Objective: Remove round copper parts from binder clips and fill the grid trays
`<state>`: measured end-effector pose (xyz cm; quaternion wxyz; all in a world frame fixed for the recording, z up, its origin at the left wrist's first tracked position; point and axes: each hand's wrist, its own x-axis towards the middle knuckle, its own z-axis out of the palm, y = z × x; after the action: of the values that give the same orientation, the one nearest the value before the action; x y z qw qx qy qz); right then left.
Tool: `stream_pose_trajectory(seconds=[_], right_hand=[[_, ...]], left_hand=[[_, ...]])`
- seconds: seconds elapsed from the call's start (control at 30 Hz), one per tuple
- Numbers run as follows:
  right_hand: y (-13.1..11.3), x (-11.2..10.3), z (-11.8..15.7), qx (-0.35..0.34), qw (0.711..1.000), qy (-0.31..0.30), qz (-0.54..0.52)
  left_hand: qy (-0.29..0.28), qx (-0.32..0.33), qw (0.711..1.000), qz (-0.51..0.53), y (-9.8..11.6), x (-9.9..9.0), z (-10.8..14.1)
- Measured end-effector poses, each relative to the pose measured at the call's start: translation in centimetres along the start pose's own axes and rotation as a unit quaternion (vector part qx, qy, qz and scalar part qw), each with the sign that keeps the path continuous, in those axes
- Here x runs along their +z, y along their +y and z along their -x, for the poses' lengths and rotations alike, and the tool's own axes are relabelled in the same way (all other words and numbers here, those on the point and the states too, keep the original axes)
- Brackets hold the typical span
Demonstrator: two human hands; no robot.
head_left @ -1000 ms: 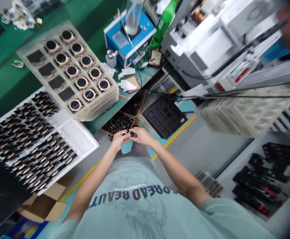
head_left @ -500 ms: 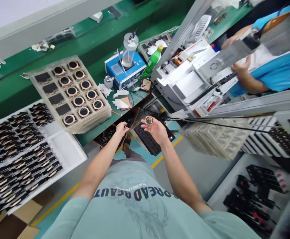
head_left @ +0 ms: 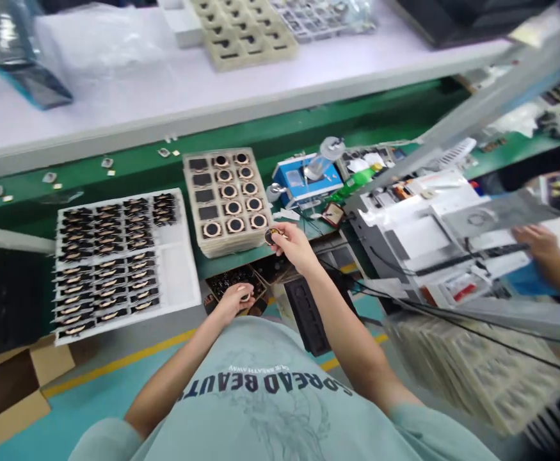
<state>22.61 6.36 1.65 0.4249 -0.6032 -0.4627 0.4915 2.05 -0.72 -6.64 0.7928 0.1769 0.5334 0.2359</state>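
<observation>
My right hand [head_left: 295,247] is closed in a pinch on a round watch case [head_left: 271,237], dark with a gold edge, beside the front right corner of the tray stack. Lower and to the left, my left hand [head_left: 232,302] is curled round a small round part [head_left: 245,296] with a pale gold edge, mostly covered by the fingers. The stacked clear tray [head_left: 205,244] holds several rose-gold watch cases with dark round faces; dark squares show in its left column. Left of it, a white foam tray [head_left: 178,262] carries rows of black parts with rose-gold edges.
Behind the tray stack runs a white shelf [head_left: 130,121]. A blue device [head_left: 299,182] and a green bottle [head_left: 354,186] are at the right. A bin of dark bits [head_left: 232,278] sits below the bench edge. Cables [head_left: 404,298] cross at right, near a co-worker's hand [head_left: 539,240].
My view has swung left and up, bringing the shelf and whole foam tray in. My right hand has turned from palm up to a pinch on the watch case, closer to the tray stack.
</observation>
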Motion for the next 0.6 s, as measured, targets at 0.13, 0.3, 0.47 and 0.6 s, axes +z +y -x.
stream_pose_trajectory(seconds=[0.13, 0.3, 0.47, 0.6], right_hand=[[-2.9, 7.0, -5.7, -0.121, 0.984, -0.004, 0.134], [-2.7, 12.5, -10.2, -0.225, 0.925, 0.007, 0.307], [-1.0, 12.6, -9.1, -0.359, 0.835, 0.020, 0.418], [-0.7, 12.4, -7.2, -0.401, 0.781, -0.020, 0.478]], left_hand=[[0.039, 0.031, 0.998, 0.043, 0.1, -4.2, 3.9], [0.095, 0.084, 0.989, 0.071, 1.2, -7.2, 6.2], [0.103, 0.116, 0.982, 0.105, 2.7, -9.0, 7.5], [0.111, 0.122, 0.979, 0.123, 3.8, -10.1, 7.9]])
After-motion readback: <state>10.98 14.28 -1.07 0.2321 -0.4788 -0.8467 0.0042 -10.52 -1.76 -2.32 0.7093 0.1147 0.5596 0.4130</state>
